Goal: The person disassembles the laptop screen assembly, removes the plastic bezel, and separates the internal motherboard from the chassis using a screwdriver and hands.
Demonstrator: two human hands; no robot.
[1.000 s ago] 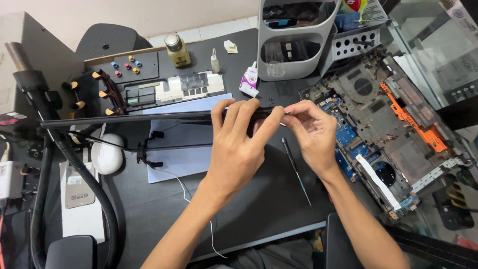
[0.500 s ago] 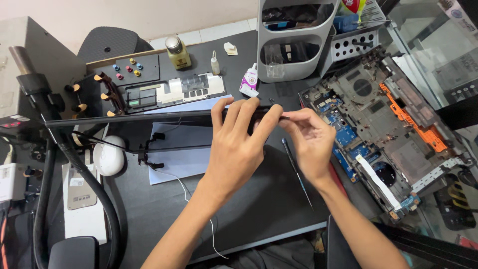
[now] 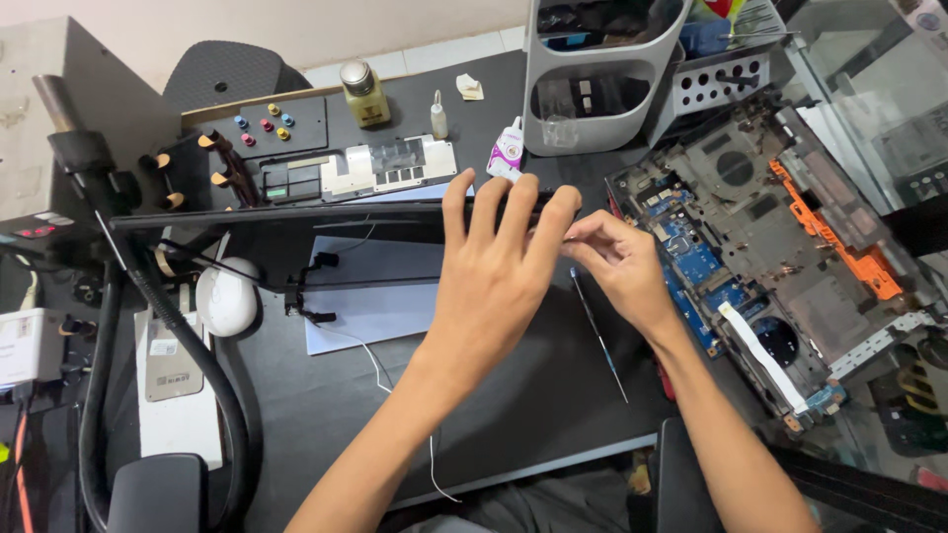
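Our left hand [image 3: 494, 286] curls its fingers [image 3: 509, 212] over the thin black panel's [image 3: 296, 212] upper edge. Our right hand [image 3: 617, 266] pinches that edge beside it, above the tabletop [image 3: 513, 405].

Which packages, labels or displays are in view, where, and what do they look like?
Glue bottle: white with pink label, behind the left hand.
Glass bottle: yellowish liquid, metal cap, back of desk.
Red display: on grey unit, far left.
White-labelled grey slab: flat, front left.
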